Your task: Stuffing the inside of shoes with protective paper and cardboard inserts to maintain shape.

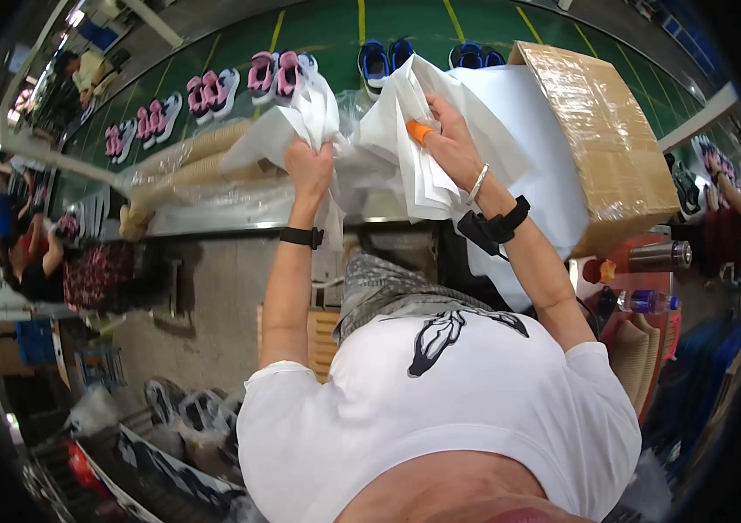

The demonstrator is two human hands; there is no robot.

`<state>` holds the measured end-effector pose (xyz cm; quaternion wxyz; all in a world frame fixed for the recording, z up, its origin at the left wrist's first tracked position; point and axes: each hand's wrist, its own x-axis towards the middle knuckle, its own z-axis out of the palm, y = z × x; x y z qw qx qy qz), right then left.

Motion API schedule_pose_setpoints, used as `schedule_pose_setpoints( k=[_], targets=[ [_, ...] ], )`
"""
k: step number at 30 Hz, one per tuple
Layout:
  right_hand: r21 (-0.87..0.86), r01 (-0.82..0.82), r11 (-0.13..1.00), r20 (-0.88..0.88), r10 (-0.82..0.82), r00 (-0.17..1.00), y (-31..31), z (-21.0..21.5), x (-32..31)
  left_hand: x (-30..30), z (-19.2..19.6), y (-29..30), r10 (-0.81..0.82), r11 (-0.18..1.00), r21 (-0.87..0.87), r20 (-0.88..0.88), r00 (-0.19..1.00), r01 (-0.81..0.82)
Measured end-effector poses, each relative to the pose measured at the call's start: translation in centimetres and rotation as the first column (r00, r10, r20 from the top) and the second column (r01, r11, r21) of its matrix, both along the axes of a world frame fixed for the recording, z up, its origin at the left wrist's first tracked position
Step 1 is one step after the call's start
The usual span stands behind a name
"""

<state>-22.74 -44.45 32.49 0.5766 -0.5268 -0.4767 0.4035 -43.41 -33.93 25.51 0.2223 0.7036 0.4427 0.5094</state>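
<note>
Right now, the left hand [309,166] has its fingers clamped on a crumpled sheet of white paper [301,122]; the right hand [449,139], fingers pinched, grips the paper stack [405,148] just right of it, above the desk [213,213], pink shoes [274,74] farther off.

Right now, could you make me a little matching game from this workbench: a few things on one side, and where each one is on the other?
Things:
1. crumpled white paper
2. stack of white sheets
3. pink shoes
4. cardboard box

Places:
A. on the green belt beyond the bench
B. bunched in the left hand
C. at the right, wrapped in clear film
D. under the right hand, which wears an orange fingertip cover

Pairs: 1-B, 2-D, 3-A, 4-C
</note>
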Motion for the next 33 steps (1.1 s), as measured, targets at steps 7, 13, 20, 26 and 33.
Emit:
schedule_pose_setpoints(
  k=[7,13,20,26,33],
  targets=[
    [-0.102,0.113,0.988,0.133,-0.099,0.986,13.8,-4.2,-5.0,-1.1,-9.7,13.4,-0.253,0.907,-0.419,-0.469,0.846,0.039],
    [-0.091,0.209,0.974,0.296,-0.174,0.939,18.2,-4.5,-7.6,-5.1,2.6,16.6,-0.238,0.936,-0.246,0.087,0.967,0.252],
    [-0.068,0.282,0.957,0.182,-0.266,0.947,19.4,-3.6,-8.1,-2.9,2.1,18.4,-0.446,0.503,-0.482,0.566,0.693,0.718],
    [0.002,0.185,0.983,0.312,-0.177,0.934,20.0,-3.7,-7.2,0.2,4.0,16.5,-0.481,0.495,-0.443,0.576,0.661,0.747],
    [-0.153,0.235,0.960,-0.334,-0.273,0.902,17.9,-4.7,-0.1,-3.0,1.6,17.4,-0.364,0.660,-0.403,0.567,0.739,0.634]
  ],
)
